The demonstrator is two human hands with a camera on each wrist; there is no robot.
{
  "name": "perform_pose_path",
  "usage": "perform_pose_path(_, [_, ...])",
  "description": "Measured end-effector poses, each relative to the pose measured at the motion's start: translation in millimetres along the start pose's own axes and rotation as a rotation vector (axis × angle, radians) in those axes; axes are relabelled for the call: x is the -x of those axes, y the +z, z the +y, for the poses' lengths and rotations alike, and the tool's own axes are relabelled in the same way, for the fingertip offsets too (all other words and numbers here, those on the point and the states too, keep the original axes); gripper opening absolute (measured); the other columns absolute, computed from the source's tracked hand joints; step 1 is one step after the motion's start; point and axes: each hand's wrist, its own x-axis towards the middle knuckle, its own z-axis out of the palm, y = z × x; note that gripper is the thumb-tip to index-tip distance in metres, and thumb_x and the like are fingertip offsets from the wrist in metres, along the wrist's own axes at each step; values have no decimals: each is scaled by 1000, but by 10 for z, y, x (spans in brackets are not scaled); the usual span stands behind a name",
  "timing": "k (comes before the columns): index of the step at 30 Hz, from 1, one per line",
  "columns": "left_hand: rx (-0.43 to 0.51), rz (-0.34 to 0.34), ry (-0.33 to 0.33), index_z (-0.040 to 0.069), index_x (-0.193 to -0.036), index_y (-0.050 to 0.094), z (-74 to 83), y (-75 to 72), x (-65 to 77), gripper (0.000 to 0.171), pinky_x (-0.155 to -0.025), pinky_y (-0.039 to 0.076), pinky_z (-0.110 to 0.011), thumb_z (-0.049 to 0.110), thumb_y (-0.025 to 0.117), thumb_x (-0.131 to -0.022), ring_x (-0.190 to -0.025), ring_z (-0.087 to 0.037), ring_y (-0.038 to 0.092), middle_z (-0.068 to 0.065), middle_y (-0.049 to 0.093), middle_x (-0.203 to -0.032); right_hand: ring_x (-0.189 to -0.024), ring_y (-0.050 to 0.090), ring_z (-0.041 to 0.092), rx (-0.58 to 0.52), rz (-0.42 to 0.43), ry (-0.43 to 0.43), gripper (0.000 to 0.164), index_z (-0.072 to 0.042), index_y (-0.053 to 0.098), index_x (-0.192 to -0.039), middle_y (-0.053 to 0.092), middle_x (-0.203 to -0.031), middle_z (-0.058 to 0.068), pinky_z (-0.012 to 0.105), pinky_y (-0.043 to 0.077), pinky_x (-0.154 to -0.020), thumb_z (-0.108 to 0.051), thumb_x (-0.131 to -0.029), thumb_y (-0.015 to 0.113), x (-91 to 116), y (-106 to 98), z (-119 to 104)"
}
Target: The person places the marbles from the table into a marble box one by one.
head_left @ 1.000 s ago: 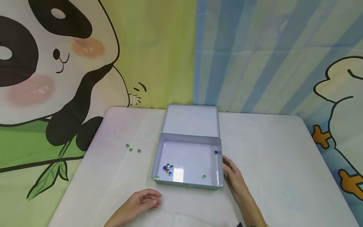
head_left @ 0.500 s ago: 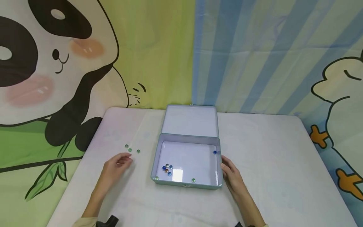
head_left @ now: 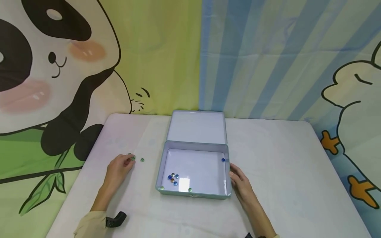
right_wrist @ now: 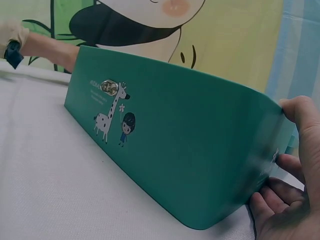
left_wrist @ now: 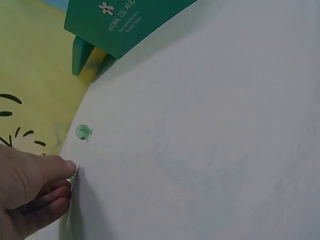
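Note:
In the head view, my left hand [head_left: 118,169] pinches a green glass marble [head_left: 133,158] left of the box, on the white table; the left wrist view shows a bit of it between thumb and finger. A second marble behind the fingertips is mostly hidden. Another green marble [head_left: 142,160] lies just right of that hand. My right hand [head_left: 242,183] rests against the outer right side of a green tin box [head_left: 193,195], its fingers touching the wall. Inside are a cluster of blue, amber and clear marbles [head_left: 172,178], a blue marble [head_left: 223,160] and two green ones near the front wall.
The box's lid [head_left: 197,127] is folded back onto the table behind it. A printed cloth [head_left: 154,59] with a panda stands along the table's far edge. White tabletop [head_left: 268,148] extends to the right of the box.
My left hand has gone from in front of the box to the loose marbles and taken hold of one. A green marble inside has rolled left along the front wall. The right hand stays put.

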Motion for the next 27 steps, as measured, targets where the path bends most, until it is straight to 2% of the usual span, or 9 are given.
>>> perform_pose_path(5, [-4, 13, 11, 1, -106, 72, 6, 30, 15, 23, -66, 50, -31, 10, 73, -85, -80, -25, 64, -13, 66, -89, -144, 28, 27, -13, -2, -2, 60, -5, 30, -149, 31, -155, 14, 3, 39, -92, -28, -98, 53, -10, 0, 6])
perform_pose_path(13, [11, -32, -29, 3, -109, 71, 52, 14, 85, 25, -67, 48, -25, 14, 72, -87, -81, -21, 62, -9, 67, -90, -145, 27, 29, -8, -4, 2, 60, -4, 30, -149, 30, -156, 17, 3, 40, -92, -26, -98, 52, -6, 5, -2])
perform_pose_path(21, [47, -43, -26, 4, -109, 71, 142, 6, 150, 25, -69, 51, -24, 13, 72, -86, -82, -19, 64, -9, 69, -92, -144, 27, 29, -22, -2, -5, 59, -3, 29, -149, 29, -156, 17, 3, 39, -92, -24, -98, 51, -2, 1, 7])
perform_pose_path(25, [85, -43, -23, 5, -108, 72, 175, 12, 174, 23, -69, 52, -22, 13, 73, -86, -82, -18, 64, -7, 69, -91, -143, 28, 28, -16, 9, 0, 59, -4, 31, -149, 30, -156, 17, 3, 40, -93, -25, -98, 52, -9, 5, 8])
perform_pose_path(27, [146, -63, -31, 8, -108, 72, 191, 16, 185, 24, -70, 52, -19, 17, 74, -86, -82, -13, 64, -5, 71, -93, -144, 28, 29, -8, 9, 3, 59, -4, 31, -149, 30, -156, 16, 4, 40, -94, -26, -98, 52, -10, 8, 10])
